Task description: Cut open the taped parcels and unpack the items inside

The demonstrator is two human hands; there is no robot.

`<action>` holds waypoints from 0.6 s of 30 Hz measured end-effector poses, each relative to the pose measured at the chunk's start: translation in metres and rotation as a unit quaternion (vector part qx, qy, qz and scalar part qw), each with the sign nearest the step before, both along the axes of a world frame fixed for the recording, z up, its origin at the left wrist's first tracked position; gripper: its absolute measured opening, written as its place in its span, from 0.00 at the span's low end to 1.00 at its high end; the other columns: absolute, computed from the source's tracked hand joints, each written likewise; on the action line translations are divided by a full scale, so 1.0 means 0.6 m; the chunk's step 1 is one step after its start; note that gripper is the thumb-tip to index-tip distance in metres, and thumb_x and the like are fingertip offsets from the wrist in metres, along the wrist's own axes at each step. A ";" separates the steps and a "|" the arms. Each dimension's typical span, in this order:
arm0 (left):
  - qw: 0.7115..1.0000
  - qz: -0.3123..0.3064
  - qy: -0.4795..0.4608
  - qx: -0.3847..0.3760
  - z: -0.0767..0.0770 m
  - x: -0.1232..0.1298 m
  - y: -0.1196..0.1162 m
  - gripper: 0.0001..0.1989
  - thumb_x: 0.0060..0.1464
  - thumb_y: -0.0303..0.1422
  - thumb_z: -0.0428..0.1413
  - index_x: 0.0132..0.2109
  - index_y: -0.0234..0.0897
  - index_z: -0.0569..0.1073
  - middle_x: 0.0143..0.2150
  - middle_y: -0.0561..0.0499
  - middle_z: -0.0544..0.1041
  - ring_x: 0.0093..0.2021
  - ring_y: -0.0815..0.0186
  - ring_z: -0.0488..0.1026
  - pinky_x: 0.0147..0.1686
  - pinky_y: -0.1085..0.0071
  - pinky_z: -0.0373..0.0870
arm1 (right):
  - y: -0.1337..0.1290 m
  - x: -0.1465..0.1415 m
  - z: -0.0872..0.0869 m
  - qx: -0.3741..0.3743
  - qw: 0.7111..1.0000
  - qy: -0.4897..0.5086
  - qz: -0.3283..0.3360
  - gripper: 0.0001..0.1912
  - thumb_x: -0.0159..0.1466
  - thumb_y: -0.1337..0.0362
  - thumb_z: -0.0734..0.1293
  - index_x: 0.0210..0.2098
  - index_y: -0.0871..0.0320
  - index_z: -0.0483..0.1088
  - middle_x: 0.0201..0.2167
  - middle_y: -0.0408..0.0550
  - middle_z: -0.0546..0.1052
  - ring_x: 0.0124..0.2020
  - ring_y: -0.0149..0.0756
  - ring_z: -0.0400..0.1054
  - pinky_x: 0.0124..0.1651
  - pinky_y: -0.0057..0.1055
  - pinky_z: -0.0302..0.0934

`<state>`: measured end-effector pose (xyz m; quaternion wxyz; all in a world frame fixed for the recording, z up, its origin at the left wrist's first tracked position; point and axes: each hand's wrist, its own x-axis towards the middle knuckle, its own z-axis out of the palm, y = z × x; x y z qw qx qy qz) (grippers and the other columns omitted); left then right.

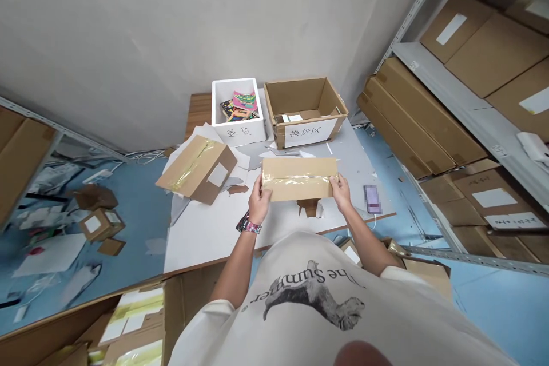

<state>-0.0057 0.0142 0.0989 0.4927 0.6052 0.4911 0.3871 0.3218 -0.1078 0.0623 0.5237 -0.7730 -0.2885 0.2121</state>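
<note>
Two bare hands are at work on a flat cardboard carton (299, 179), its upper face crossed lengthwise by a strip of clear packing tape (295, 181). The work in hand is holding this sealed-looking carton up for handling, level and above a white-covered table (206, 240). The left hand (259, 200) grips the carton's left end and the right hand (341, 191) its right end, each closed just enough to span the edge, with the fingers mostly hidden behind it. A second taped carton (198, 168) lies tilted on the table to the left. Beyond stand a white foam box (238, 132) holding colourful packets and an open cardboard box (304, 134), both labelled.
</note>
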 end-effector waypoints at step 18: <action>0.932 -0.277 0.041 0.232 0.126 0.112 -0.166 0.33 0.70 0.43 0.64 0.78 0.53 0.72 0.79 0.48 0.71 0.83 0.43 0.60 0.83 0.38 0.51 | -0.119 0.050 -0.037 -0.034 0.960 0.273 -0.051 0.40 0.62 0.22 0.60 0.43 0.51 0.79 0.38 0.53 0.83 0.36 0.49 0.76 0.41 0.45 0.72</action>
